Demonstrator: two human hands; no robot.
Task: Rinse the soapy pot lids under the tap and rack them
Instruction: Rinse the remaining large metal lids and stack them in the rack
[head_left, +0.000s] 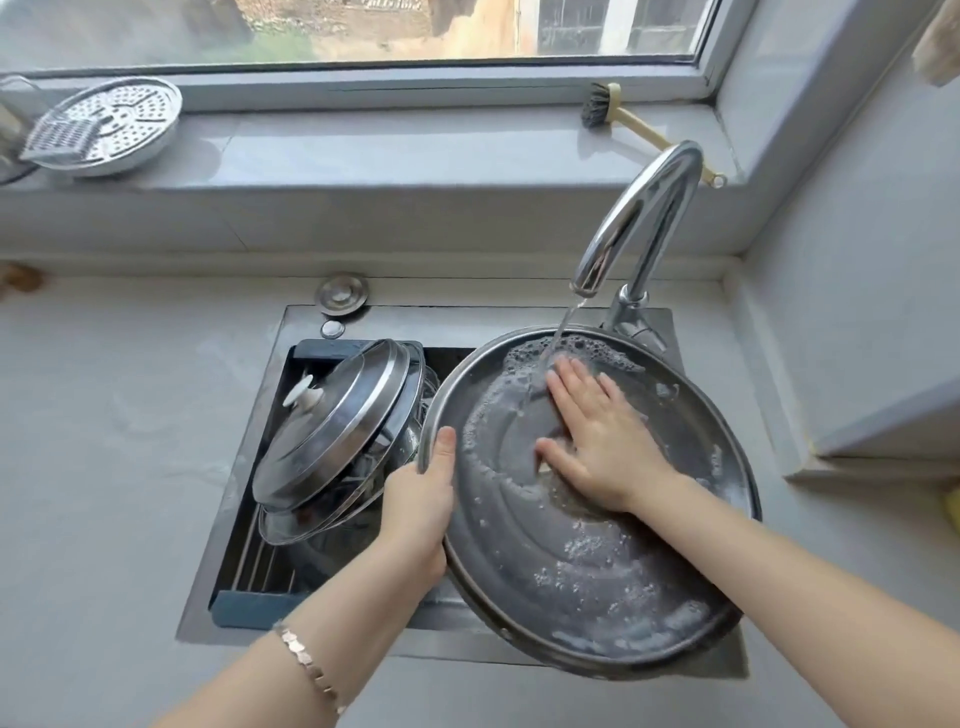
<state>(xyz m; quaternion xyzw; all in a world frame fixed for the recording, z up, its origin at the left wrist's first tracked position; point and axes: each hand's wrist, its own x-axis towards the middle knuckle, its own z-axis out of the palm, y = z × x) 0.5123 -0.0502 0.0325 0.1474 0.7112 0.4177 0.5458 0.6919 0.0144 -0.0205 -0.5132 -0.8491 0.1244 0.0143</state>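
Now rinsing is underway: the left hand grips the rim of the big lid, tilted over the sink under the tap. The right hand lies flat, fingers spread, wiping suds. Foam remains low, so turning probably comes next, then the rack, which already holds lids.

This is looking like a home kitchen: a sink is sitting in a counter under a window, a tap is running, a dish brush is lying on the sill, and pot lids are leaning in a rack.
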